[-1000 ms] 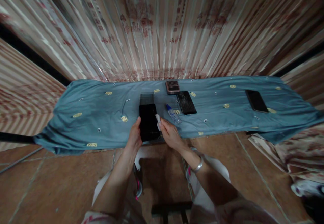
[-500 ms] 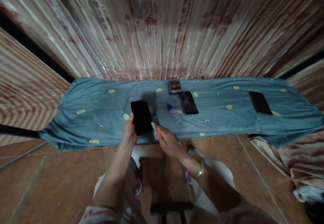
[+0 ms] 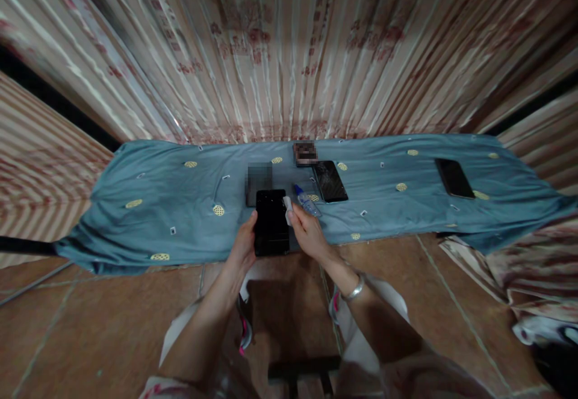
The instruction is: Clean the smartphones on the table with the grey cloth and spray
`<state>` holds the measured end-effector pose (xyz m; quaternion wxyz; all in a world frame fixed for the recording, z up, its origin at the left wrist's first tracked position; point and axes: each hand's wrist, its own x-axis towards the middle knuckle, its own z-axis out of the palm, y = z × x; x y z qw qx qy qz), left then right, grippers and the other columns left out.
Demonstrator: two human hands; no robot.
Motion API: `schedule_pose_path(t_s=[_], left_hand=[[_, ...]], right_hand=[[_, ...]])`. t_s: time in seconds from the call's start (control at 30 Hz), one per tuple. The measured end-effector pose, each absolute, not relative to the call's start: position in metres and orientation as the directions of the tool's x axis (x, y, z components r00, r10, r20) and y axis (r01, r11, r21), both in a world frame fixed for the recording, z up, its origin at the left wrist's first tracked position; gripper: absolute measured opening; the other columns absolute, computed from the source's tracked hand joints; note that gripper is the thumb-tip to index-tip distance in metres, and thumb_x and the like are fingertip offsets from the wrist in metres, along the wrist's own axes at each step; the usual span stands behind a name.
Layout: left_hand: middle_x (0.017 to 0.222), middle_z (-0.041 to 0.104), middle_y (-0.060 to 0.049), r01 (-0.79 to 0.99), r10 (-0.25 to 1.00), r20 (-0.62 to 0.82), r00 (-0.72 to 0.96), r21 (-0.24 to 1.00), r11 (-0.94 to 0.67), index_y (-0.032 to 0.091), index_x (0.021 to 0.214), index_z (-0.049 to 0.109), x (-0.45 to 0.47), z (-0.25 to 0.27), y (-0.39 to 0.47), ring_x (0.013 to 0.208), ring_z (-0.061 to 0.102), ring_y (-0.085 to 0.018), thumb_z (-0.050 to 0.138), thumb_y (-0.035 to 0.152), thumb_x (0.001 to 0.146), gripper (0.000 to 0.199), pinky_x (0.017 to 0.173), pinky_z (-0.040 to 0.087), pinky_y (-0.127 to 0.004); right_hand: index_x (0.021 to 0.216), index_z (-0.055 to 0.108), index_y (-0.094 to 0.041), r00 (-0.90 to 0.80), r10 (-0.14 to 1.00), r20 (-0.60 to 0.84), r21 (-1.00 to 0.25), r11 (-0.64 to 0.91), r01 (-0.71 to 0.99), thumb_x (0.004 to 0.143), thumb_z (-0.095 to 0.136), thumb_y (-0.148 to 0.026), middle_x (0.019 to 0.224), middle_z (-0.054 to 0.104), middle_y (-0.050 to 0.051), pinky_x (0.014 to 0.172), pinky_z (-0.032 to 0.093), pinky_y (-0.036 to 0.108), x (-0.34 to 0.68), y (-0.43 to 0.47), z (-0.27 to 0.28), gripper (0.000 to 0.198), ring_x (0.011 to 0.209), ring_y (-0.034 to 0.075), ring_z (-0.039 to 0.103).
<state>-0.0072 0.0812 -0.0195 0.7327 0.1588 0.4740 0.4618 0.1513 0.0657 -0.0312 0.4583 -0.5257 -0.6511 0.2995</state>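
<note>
My left hand (image 3: 246, 239) grips a black smartphone (image 3: 271, 224) by its left side, thumb along the edge, above the front of the cloth-covered surface. Pinched in my right hand (image 3: 307, 230) is a small white wipe (image 3: 288, 209), held against the phone's upper right edge. Just beyond my right hand lies a clear bottle with a blue cap (image 3: 307, 201). Another phone (image 3: 331, 180) with a marked, shiny screen rests to its right. Behind the held phone is a dark flat item (image 3: 259, 182), partly blurred out and partly covered.
A teal cloth (image 3: 112, 218) with yellow prints covers the long surface. A small pixelated box (image 3: 305, 153) sits near the back, and a third phone (image 3: 454, 177) lies far right. Patterned curtains (image 3: 271, 56) hang behind. Below is a tiled floor (image 3: 112, 327).
The held phone has moved right and nearer to me, and turned straighter. My right hand with the wipe has risen along its right edge. The whole view has shifted slightly.
</note>
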Motion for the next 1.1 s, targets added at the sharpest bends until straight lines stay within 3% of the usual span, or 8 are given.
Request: schedule_pose_path(t_s=[0.13,0.27,0.57,0.8,0.93,1.1], left_hand=[[0.099,0.076,-0.012,-0.522,0.806,-0.565,0.173,0.641,0.562,0.012,0.101,0.073,-0.002,-0.022,0.076,0.101,0.07,-0.027,0.063,0.036,0.085,0.031,0.091,0.055,-0.038],[0.098,0.076,-0.013,-0.492,0.791,-0.589,0.167,0.645,0.584,0.01,0.101,0.073,-0.001,-0.02,0.074,0.1,0.071,-0.027,0.059,0.036,0.088,0.032,0.092,0.055,-0.038],[0.102,0.076,-0.012,-0.541,0.825,-0.562,0.057,0.677,0.498,0.01,0.106,0.071,-0.012,-0.015,0.084,0.101,0.07,-0.024,0.056,0.034,0.09,0.032,0.095,0.053,-0.037],[0.096,0.076,-0.012,-0.582,0.825,-0.562,-0.06,0.691,0.429,0.008,0.097,0.07,-0.019,-0.015,0.095,0.094,0.072,-0.023,0.053,0.033,0.092,0.031,0.091,0.054,-0.034],[0.096,0.076,-0.01,-0.608,0.833,-0.546,-0.09,0.693,0.388,0.009,0.099,0.069,-0.026,-0.018,0.1,0.095,0.071,-0.022,0.056,0.034,0.09,0.03,0.091,0.054,-0.032],[0.096,0.076,-0.01,-0.629,0.839,-0.526,-0.136,0.701,0.337,0.01,0.105,0.068,-0.029,-0.017,0.102,0.098,0.071,-0.022,0.052,0.034,0.093,0.032,0.093,0.054,-0.034]], right_hand=[[0.131,0.06,-0.021,0.055,0.968,0.245,-0.882,0.199,0.428,0.098,0.038,-0.037,0.12,0.07,0.007,0.097,0.05,0.039,0.161,0.074,-0.033,0.042,0.111,0.023,0.065],[0.127,0.063,-0.018,0.097,0.963,0.252,-0.885,0.189,0.425,0.097,0.039,-0.037,0.121,0.07,0.01,0.098,0.05,0.04,0.161,0.076,-0.035,0.042,0.112,0.025,0.064],[0.137,0.054,-0.023,-0.088,0.966,0.241,-0.895,0.257,0.364,0.099,0.037,-0.035,0.132,0.064,0.005,0.101,0.048,0.037,0.145,0.06,-0.031,0.044,0.116,0.02,0.062],[0.137,0.054,-0.021,-0.212,0.947,0.24,-0.888,0.303,0.346,0.1,0.034,-0.034,0.122,0.068,0.007,0.1,0.048,0.034,0.139,0.047,-0.026,0.044,0.114,0.019,0.062],[0.132,0.058,-0.018,-0.237,0.949,0.207,-0.896,0.281,0.343,0.1,0.035,-0.034,0.11,0.071,0.007,0.093,0.051,0.033,0.136,0.041,-0.029,0.042,0.101,0.018,0.066],[0.132,0.058,-0.02,-0.166,0.978,0.127,-0.97,0.158,0.185,0.092,0.052,-0.036,0.123,0.068,0.006,0.1,0.048,0.039,0.129,0.04,-0.042,0.044,0.113,0.022,0.064]])
